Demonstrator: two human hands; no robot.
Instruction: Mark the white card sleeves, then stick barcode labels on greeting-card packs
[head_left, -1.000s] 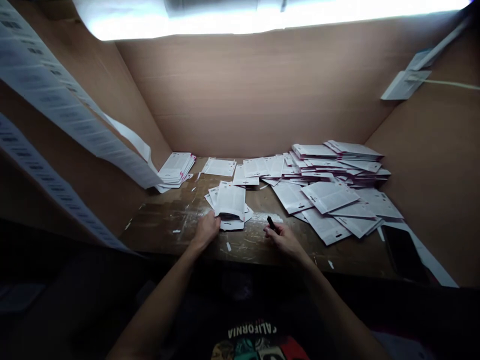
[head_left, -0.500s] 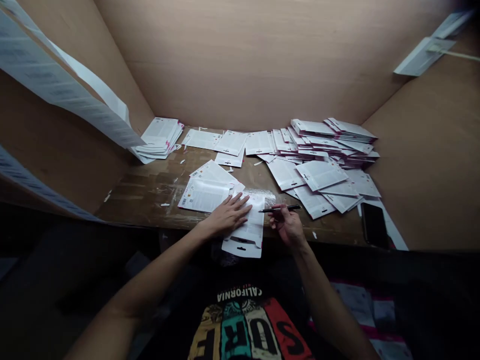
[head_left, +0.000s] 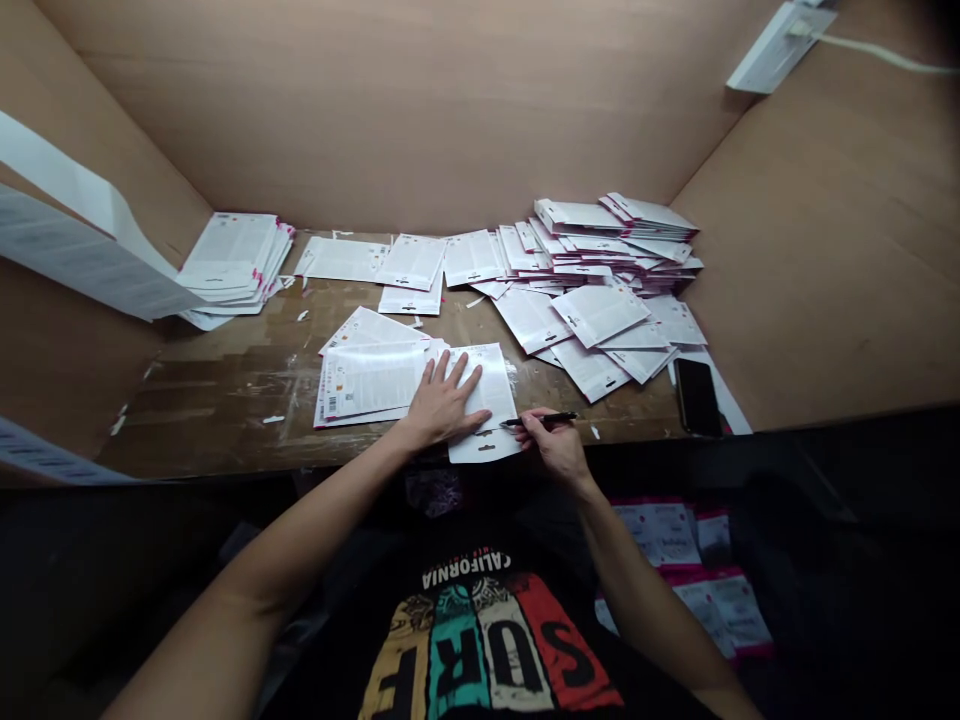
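Observation:
My left hand (head_left: 442,402) lies with fingers spread on a white packet (head_left: 495,385) near the table's front edge. The packet's end with a hang hole points toward me. In my right hand (head_left: 551,440) is a black pen (head_left: 544,418), its tip at the packet's right side, near the hang-hole end. Several white packets (head_left: 375,378) lie overlapped just left of my left hand. Farther back, a row of packets (head_left: 409,262) runs across the table, and a large heap of them (head_left: 600,315) rises at the right.
A neat packet stack (head_left: 229,250) sits at the back left, beside a hanging label strip (head_left: 90,255). At the right front edge lies a black phone (head_left: 697,397). A power strip (head_left: 780,45) with a cable is on the right wall. Pink-and-white packs (head_left: 660,530) lie below the table.
The camera view has shifted. The packet under my left hand has moved farther onto the table, and the pen tip has come to its hang-hole end.

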